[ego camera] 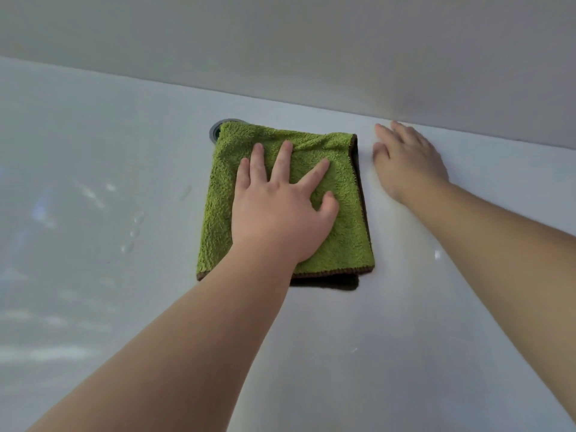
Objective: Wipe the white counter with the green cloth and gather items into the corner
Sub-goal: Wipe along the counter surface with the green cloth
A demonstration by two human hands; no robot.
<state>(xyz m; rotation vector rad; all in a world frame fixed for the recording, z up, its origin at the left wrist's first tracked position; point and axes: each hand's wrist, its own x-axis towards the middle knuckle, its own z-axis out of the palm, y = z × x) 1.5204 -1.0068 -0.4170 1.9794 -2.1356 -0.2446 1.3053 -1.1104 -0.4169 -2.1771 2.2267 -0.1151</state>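
A folded green cloth (pixel 343 232) with a dark brown edge lies flat on the white counter (pixel 124 275), close to the back wall. My left hand (pixel 280 207) presses down on the middle of the cloth with fingers spread and straight. My right hand (pixel 408 157) rests flat on the bare counter just right of the cloth, fingertips near the wall, holding nothing.
A grey round ring (pixel 216 129) set in the counter pokes out from under the cloth's far left corner. A plain pale wall (pixel 280 51) runs along the back edge. Wet streaks and droplets (pixel 131 235) show on the counter at left.
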